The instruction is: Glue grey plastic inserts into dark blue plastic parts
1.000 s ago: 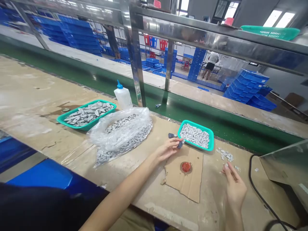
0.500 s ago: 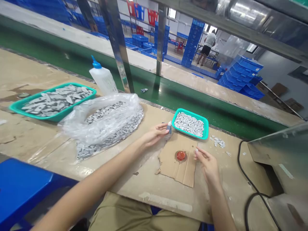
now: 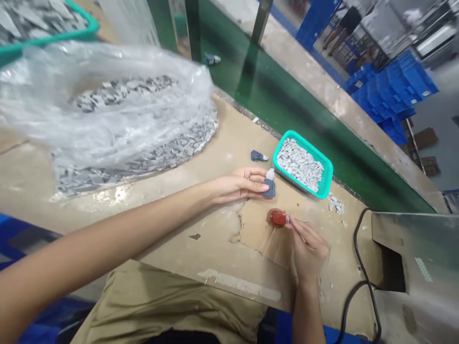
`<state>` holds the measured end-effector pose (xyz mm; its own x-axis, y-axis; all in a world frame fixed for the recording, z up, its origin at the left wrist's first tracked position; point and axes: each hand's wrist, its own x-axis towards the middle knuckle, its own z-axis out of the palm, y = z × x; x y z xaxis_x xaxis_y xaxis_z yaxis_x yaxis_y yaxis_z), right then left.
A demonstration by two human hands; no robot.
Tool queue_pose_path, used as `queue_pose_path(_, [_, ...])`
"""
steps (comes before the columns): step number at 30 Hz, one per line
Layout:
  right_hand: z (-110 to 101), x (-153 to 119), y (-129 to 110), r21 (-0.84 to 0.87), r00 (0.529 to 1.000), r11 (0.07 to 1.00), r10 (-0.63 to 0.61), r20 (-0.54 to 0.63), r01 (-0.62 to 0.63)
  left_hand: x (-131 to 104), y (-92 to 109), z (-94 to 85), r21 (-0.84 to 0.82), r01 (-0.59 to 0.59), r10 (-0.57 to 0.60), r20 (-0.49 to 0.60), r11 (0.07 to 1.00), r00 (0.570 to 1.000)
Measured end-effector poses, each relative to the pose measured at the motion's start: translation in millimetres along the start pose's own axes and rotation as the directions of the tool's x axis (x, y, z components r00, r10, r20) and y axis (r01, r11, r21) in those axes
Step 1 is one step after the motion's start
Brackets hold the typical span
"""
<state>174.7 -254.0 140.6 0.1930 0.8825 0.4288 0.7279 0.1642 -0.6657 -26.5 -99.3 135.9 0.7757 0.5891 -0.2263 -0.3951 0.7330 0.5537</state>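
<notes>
My left hand (image 3: 247,185) pinches a dark blue-grey part (image 3: 269,188) with a pale piece at its top. Between the fingertips of my right hand (image 3: 310,241) is a small pale piece (image 3: 287,219), held at the edge of a round red blob (image 3: 278,218). That blob sits on a torn cardboard sheet (image 3: 251,229). A second dark part (image 3: 256,155) with a pale tip lies on the table beyond my left hand. Close by stands a turquoise basket (image 3: 328,184) full of small pale pieces.
A large clear plastic bag (image 3: 136,119) of grey pieces lies at left, with another turquoise tray (image 3: 86,32) behind it. Loose pale pieces (image 3: 336,204) lie right of the basket. A black cable (image 3: 362,267) and a metal box (image 3: 423,258) stand at right. A green strip runs behind.
My right hand has brought its pale piece left to the red blob. The view has moved closer and tilted. The second dark part now shows beyond my left hand, which still holds its part.
</notes>
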Motion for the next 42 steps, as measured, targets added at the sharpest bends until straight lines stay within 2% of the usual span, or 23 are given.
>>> queue_pose_path(2, [-1.2,0.2,0.1,-0.086,0.988,0.985,-0.151,0.021,0.152,0.7,1.0,-1.0,-0.001,0.006,-0.006,0.010,1.000,1.000])
queue_pose_path(4, [-2.2,1.0,0.5,-0.174,0.968,0.952,-0.248,0.042,0.251,1.3,1.2,-1.5,0.009,0.015,-0.015,0.030,1.000,0.999])
queue_pose_path(10, [-3.1,3.2,-3.8,-0.393,0.904,0.815,-0.403,0.141,0.425,2.1,0.9,-1.3,0.023,0.002,-0.003,0.058,1.000,0.998])
queue_pose_path(14, [-3.4,2.5,-5.4,-0.464,0.899,0.773,-0.408,0.158,0.432,1.7,1.6,1.4,0.039,-0.012,0.011,0.042,0.999,0.999])
queue_pose_path(19, [-3.4,2.3,-3.8,-0.486,0.889,0.750,-0.428,0.162,0.449,0.9,1.4,3.8,0.092,-0.015,0.020,-0.054,0.996,0.998])
queue_pose_path(25, [-3.2,2.9,-5.4,-0.505,0.882,0.730,-0.440,0.167,0.460,1.5,-1.5,-2.9,0.093,-0.016,0.004,0.120,0.996,0.993])
queue_pose_path(36, [-5.5,0.1,-1.4,-0.468,0.895,0.767,-0.418,0.153,0.439,3.0,-8.4,-6.7,0.093,-0.002,-0.012,0.151,0.996,0.988])
queue_pose_path(42, [-1.6,0.4,-8.6,-0.400,0.927,0.848,-0.374,0.013,0.347,0.8,-9.4,-3.4,0.111,0.015,-0.032,0.149,0.994,0.988])
